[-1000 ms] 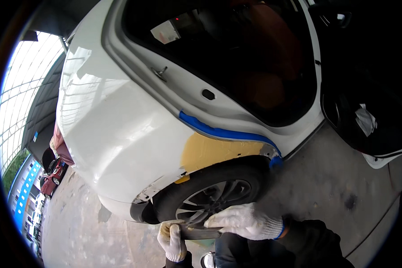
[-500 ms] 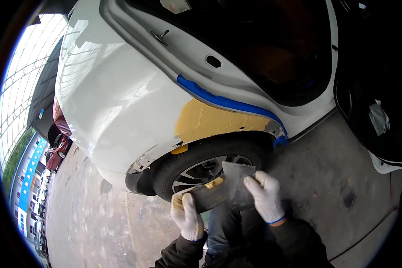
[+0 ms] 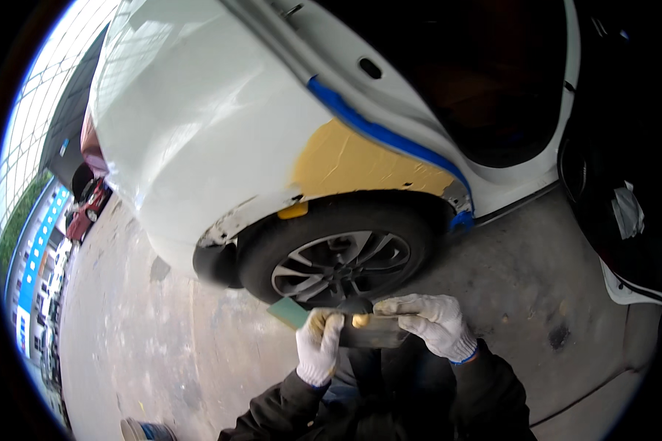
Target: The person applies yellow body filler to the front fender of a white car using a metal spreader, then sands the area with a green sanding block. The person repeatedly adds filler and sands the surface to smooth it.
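My gloved left hand (image 3: 318,347) grips a dark flat board (image 3: 371,338) with a yellow putty lump (image 3: 360,320) on it; a green sheet or board (image 3: 289,313) sticks out beside it. My gloved right hand (image 3: 428,331) pinches a thin flat spreader (image 3: 388,316) edge-on over the board. Both hands are below the wheel (image 3: 338,264) of a white car (image 3: 184,147). A yellow filler patch (image 3: 368,165) covers the panel above the wheel arch, bordered by blue tape (image 3: 390,136). Damaged paint shows along the arch.
An open door (image 3: 614,213) stands at the right. Stained concrete floor (image 3: 162,331) surrounds the wheel, with a cable at lower right. A bucket (image 3: 143,430) sits at the lower left. Red cars (image 3: 87,213) and a building with a blue band are in the distance.
The spreader, held upright half a second ago, now lies nearly flat over the board. Both hands have lowered slightly from the wheel, and the car sits higher in view.
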Tool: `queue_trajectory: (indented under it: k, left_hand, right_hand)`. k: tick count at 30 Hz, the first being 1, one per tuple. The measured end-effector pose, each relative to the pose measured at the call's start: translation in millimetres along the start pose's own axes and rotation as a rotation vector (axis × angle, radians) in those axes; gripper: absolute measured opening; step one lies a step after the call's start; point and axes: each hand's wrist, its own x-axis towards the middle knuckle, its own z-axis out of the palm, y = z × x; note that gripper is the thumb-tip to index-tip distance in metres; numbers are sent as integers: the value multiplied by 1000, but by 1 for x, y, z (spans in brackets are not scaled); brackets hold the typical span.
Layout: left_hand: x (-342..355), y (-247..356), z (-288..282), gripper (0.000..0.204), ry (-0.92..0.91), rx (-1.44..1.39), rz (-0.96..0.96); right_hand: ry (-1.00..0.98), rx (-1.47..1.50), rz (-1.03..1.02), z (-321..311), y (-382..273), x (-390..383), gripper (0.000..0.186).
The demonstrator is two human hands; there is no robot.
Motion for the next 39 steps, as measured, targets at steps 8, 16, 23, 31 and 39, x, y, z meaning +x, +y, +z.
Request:
queue_trajectory:
  k: [8,16,23,31,39]
  left_hand:
    - [7,7,-25,15,221,-95,51]
    - [-9,-13,10,31,-345,-80,-379]
    - [-43,-91,-77,33,422,-534,-486]
    - [-142,-191,-110,33,881,-767,-650]
    - [-208,-221,-149,21,784,-904,-667]
  right_hand:
    - [-251,-522,70,-20,-8,24,23]
    - [510,363,1150,-15,118,-58,48]
    - [138,277,959,80,155,-78,32]
    - [315,521,1114,188,224,-87,13]
    - [-120,764,1428,218,260,-105,31]
